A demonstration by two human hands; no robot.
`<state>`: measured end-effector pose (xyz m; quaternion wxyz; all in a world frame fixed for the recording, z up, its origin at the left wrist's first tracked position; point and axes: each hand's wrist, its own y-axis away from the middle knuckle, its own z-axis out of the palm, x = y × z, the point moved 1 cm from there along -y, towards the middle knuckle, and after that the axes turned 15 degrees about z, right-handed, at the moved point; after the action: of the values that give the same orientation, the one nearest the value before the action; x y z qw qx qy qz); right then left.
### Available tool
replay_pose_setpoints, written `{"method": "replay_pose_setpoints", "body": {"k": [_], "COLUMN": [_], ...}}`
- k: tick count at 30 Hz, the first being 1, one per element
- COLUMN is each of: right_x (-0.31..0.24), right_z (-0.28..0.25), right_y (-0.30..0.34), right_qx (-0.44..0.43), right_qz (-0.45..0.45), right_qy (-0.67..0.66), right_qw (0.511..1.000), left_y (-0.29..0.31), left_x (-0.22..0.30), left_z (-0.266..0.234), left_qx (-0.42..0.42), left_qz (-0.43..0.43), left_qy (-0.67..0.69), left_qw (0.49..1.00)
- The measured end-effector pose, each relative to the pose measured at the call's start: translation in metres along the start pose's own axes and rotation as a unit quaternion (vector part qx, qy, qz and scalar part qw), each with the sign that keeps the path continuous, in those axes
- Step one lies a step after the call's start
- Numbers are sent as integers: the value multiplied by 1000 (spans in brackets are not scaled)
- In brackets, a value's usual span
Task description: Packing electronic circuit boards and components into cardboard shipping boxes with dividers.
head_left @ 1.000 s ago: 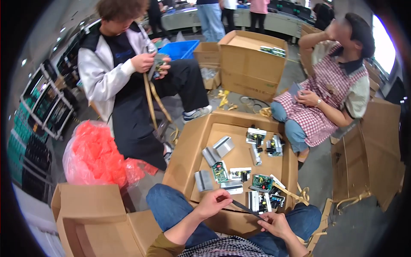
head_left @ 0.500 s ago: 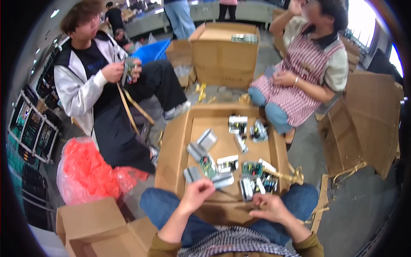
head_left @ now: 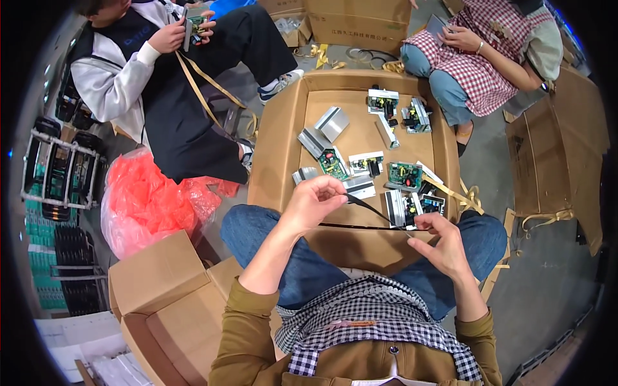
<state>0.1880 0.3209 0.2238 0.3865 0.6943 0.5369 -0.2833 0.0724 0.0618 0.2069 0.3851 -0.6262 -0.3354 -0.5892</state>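
Head view: left grip [head_left: 314, 204] pinches black strip [head_left: 368, 205].

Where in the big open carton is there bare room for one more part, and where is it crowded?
In the carton, bare cardboard shows at the far left corner and between the two silver plates and the far-right boards. It is crowded at near right, where a green board and yellow strap lie beyond the right hand.
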Motion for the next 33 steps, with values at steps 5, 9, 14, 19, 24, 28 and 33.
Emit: {"method": "replay_pose_setpoints", "body": {"k": [5,9,14,19,24,28,33], "right_x": [-10,-17,-9,1,7,12,9], "right_z": [33,63,80,88,92,95,88], "right_y": [0,-1,-11,-20,-30,-36,-43], "right_qx": [16,5,4,32,46,38,97], "right_qz": [-134,-169,-154,-135,-125,-134,-123], "right_qy": [24,38,77,54,34,43,13], "right_qw": [991,985,985,989,991,989,988], "left_y": [37,59,63,53,38,29,21], "left_x": [-10,-24,-38,-47,-54,-52,-62], "left_z": [-4,-2,-3,0,-2,4,9], "left_qx": [22,29,26,27,15,28,37], "left_qz": [-70,-111,-133,-151,-133,-174,-159], "left_qy": [26,93,57,57,-4,90,106], "left_qw": [997,989,989,987,991,980,981]}}
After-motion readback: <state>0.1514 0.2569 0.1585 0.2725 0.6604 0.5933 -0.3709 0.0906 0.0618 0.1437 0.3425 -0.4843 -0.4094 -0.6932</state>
